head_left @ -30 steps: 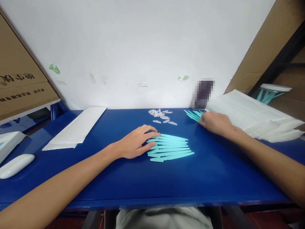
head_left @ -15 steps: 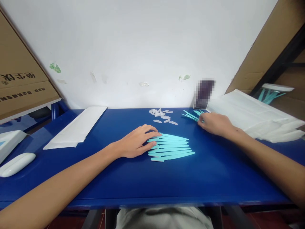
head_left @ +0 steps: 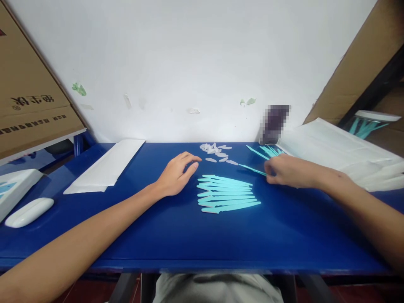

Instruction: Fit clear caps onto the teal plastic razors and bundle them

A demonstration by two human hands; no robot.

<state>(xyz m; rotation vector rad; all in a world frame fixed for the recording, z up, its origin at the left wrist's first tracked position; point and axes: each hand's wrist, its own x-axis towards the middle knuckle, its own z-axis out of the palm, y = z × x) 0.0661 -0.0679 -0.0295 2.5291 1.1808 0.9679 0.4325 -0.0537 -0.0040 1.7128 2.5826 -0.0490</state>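
Several turquoise eyebrow razors point(head_left: 225, 194) lie side by side in an overlapping row on the blue table. My left hand point(head_left: 178, 173) hovers just left of the row, thumb and index finger apart, holding nothing. On the right, my right hand point(head_left: 280, 170) pinches the end of one turquoise eyebrow razor point(head_left: 251, 169), whose far end points left toward the caps. More loose turquoise razors point(head_left: 270, 150) lie behind that hand, partly hidden by it. A small pile of translucent white blade caps point(head_left: 213, 149) rests near the wall.
A white envelope point(head_left: 107, 166) and a white mouse-shaped object point(head_left: 30, 212) lie at left. Stacked white packets point(head_left: 334, 147) and a lidded container of turquoise sticks point(head_left: 368, 124) stand at right. A pixelated upright object point(head_left: 274, 124) leans on the wall. Cardboard point(head_left: 31, 84) rises at left.
My left hand has lifted off the razor row and moved up and left. My right hand has drawn one razor out of the loose bunch, toward me.
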